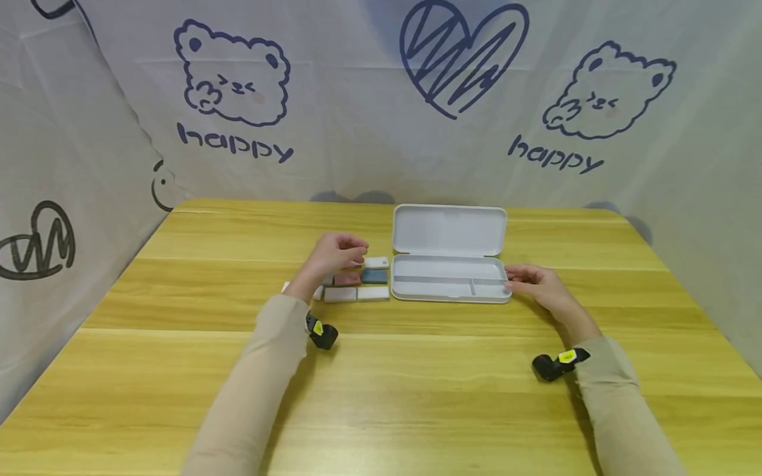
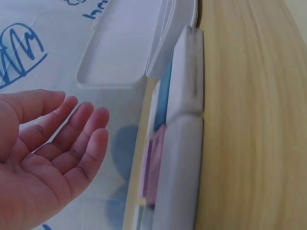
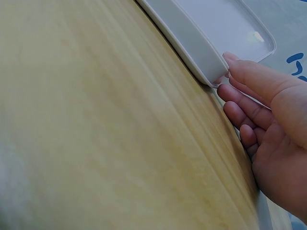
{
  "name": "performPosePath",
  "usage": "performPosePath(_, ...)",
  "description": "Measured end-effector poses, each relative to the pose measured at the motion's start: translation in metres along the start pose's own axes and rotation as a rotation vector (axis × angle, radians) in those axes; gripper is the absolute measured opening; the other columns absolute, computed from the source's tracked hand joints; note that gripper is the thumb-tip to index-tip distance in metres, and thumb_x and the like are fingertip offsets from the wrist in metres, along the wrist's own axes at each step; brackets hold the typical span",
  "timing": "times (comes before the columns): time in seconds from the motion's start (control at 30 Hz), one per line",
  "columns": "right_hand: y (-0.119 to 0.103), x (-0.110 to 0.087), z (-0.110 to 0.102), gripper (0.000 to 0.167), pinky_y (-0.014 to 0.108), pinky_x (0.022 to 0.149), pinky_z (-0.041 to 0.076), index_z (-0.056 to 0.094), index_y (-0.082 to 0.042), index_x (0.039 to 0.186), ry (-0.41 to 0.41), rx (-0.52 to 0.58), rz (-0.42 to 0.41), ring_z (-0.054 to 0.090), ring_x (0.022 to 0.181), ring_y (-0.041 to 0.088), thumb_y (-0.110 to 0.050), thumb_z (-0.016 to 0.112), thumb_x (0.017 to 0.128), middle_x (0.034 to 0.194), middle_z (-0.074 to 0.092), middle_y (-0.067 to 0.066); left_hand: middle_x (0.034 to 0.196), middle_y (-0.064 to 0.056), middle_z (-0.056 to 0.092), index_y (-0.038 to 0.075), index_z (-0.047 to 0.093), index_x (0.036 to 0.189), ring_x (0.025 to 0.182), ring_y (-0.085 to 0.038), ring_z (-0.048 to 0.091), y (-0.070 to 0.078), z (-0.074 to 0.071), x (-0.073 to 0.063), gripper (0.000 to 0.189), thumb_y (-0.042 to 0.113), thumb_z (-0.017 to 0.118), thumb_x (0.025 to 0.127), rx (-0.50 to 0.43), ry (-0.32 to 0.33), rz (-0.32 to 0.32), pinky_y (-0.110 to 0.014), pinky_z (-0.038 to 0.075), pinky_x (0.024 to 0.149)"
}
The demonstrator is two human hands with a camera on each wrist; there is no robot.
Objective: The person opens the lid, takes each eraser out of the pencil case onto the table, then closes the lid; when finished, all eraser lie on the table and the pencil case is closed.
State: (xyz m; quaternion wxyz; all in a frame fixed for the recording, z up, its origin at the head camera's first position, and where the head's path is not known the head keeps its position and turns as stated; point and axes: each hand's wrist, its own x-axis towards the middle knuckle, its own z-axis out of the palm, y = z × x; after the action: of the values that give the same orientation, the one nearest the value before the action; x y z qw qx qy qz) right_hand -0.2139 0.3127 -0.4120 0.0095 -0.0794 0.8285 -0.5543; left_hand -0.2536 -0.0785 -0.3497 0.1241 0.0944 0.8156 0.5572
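An open white pencil case [image 1: 450, 278] sits on the table with its lid [image 1: 450, 229] tilted up behind it. Inside, a long divider and a short cross divider split the tray. At its right end, my right hand [image 3: 278, 110] pinches the wall, thumb over the rim and fingers outside. My left hand [image 1: 338, 253] hovers over a group of eraser-like blocks left of the case, its fingers loosely bent and holding nothing. Among these are a blue block [image 1: 375, 276], a reddish-pink block [image 1: 348, 278] and several white ones, such as the front white block [image 1: 373, 293]. The left wrist hides part of the group.
The wooden table [image 1: 417, 383] stretches in front of the case and to both sides. A white cloth [image 1: 357, 132] with drawn bears and hearts hangs behind the table's back edge. Each wrist carries a black camera, such as the left wrist camera [image 1: 323, 336].
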Motion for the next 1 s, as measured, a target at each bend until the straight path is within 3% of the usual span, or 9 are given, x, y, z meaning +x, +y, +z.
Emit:
performPosePath(0.13, -0.001, 0.0, 0.0, 0.047, 0.014, 0.073, 0.043, 0.047, 0.015, 0.117, -0.005, 0.003, 0.006, 0.054, 0.083, 0.001, -0.01, 0.065, 0.082, 0.094, 0.061, -0.009, 0.104, -0.021, 0.058, -0.006, 0.056, 0.113, 0.094, -0.032, 0.056, 0.007, 0.008, 0.005, 0.03, 0.014, 0.054, 0.09, 0.001, -0.011, 0.008, -0.037, 0.047, 0.081)
performPosePath(0.37, -0.004, -0.002, -0.001, 0.046, 0.014, 0.073, 0.043, 0.046, 0.016, 0.118, -0.011, 0.005, 0.005, 0.054, 0.083, 0.001, -0.008, 0.064, 0.083, 0.102, 0.061, 0.007, 0.102, -0.023, 0.059, -0.005, 0.058, 0.11, 0.093, -0.034, 0.056, 0.02, 0.021, 0.01, 0.028, 0.013, 0.055, 0.089, 0.004, -0.029, 0.053, -0.041, 0.046, 0.08)
performPosePath(0.67, -0.002, -0.002, 0.0, 0.043, 0.014, 0.071, 0.043, 0.048, 0.016, 0.116, -0.011, -0.005, -0.042, 0.053, 0.081, 0.002, -0.006, 0.063, 0.083, 0.095, 0.061, -0.006, 0.099, -0.024, 0.059, -0.007, 0.058, 0.106, 0.093, -0.036, 0.056, 0.033, 0.031, 0.019, 0.026, 0.011, 0.055, 0.089, 0.007, -0.062, 0.12, -0.04, 0.046, 0.079)
performPosePath(1.0, 0.002, -0.001, 0.001, 0.044, 0.015, 0.071, 0.044, 0.047, 0.018, 0.115, -0.002, 0.05, -0.052, 0.055, 0.083, 0.003, -0.006, 0.064, 0.082, 0.092, 0.062, -0.011, 0.101, -0.023, 0.059, -0.006, 0.059, 0.107, 0.093, -0.035, 0.055, 0.051, 0.037, 0.026, 0.026, 0.012, 0.055, 0.089, 0.005, -0.04, 0.149, -0.041, 0.045, 0.08)
